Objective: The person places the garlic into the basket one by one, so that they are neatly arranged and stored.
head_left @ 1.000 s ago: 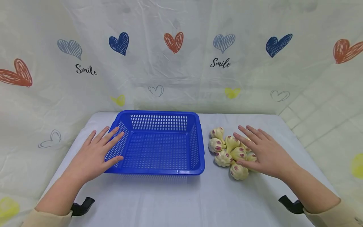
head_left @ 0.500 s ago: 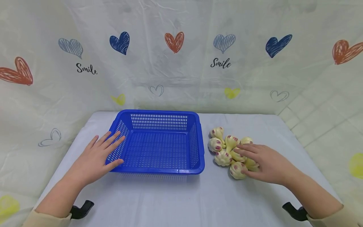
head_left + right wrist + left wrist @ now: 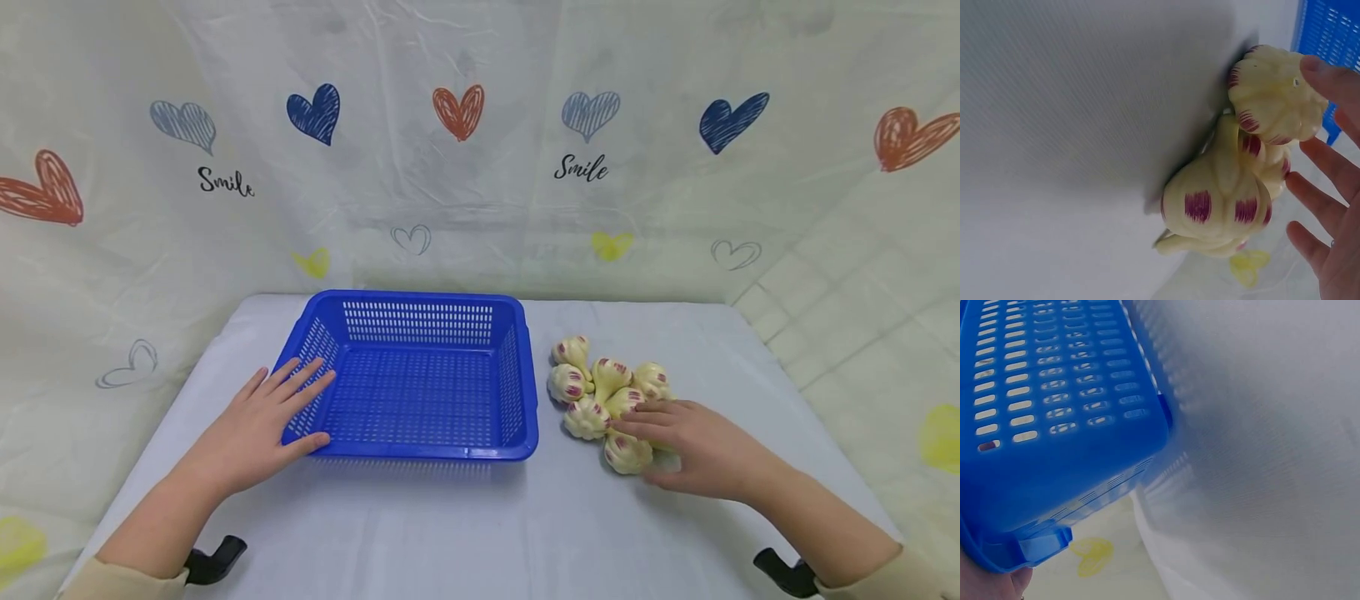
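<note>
A blue plastic basket point(image 3: 420, 398) with slotted walls sits on the table, nothing inside it. My left hand point(image 3: 251, 437), fingers spread, lies over the basket's left side; the left wrist view catches only a bit of the hand point(image 3: 988, 582) at the basket's rim point(image 3: 997, 565). To the right of the basket is a cluster of several garlic bulbs point(image 3: 587, 418), cream with purple streaks. My right hand point(image 3: 701, 452) hovers at the cluster's near right side, fingers loosely extended. In the right wrist view its thumb and fingers point(image 3: 1329, 209) are spread around the nearest garlic bulb point(image 3: 1275, 94).
A white cloth covers the table point(image 3: 420, 533). Behind it hangs a pale curtain point(image 3: 495, 192) printed with hearts and "Smile". Black curved pieces point(image 3: 216, 560) stick out at both wrists.
My right hand has come down and toward me, from above the garlic to the near bulbs, its fingers drawing closer together. The left hand has lowered slightly onto the basket's side.
</note>
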Available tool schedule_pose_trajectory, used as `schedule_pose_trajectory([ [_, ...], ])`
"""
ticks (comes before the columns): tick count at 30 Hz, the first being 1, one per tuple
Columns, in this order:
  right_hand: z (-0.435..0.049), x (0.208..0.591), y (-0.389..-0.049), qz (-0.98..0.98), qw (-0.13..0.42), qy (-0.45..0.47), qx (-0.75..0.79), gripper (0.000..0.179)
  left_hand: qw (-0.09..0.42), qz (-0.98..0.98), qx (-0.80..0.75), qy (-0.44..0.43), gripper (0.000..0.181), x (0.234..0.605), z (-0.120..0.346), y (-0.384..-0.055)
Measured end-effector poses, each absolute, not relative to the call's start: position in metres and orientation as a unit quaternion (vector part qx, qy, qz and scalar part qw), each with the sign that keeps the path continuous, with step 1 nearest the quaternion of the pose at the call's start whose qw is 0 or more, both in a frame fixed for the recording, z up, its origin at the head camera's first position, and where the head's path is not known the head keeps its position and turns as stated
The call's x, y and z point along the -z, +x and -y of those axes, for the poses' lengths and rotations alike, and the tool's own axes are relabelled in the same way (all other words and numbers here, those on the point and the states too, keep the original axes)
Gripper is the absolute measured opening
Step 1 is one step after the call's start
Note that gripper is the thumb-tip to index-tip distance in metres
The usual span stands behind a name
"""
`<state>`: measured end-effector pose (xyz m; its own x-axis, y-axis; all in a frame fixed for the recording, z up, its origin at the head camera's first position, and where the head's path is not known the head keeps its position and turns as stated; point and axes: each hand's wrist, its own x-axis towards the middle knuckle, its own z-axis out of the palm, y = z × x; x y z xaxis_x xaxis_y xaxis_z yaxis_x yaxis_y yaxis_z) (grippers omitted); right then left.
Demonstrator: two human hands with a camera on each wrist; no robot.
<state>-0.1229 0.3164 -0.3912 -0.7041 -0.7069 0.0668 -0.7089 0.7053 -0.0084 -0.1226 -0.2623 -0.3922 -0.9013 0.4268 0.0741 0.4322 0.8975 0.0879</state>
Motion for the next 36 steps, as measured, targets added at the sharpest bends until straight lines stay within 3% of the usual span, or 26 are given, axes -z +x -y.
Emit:
schedule_pose_trajectory([
  [10,-0.319,0.399,-0.126,0.890,0.088,0.446,0.027,0.078,0.031,0.972,0.050,-0.229,0.082,0.394,0.258,-0.126],
  [20,-0.312,0.400,-0.127,0.882,0.096,0.458,0.054,0.069,0.040,0.970,0.056,-0.232,0.082,0.394,0.258,-0.126],
  [29,-0.310,0.401,-0.124,0.884,0.086,0.458,0.024,0.063,0.046,0.970,0.057,-0.233,0.083,0.396,0.258,-0.126],
  [36,-0.303,0.402,-0.121,0.906,0.026,0.422,-0.012,0.055,0.042,0.970,0.059,-0.232,0.082,0.396,0.258,-0.126],
])
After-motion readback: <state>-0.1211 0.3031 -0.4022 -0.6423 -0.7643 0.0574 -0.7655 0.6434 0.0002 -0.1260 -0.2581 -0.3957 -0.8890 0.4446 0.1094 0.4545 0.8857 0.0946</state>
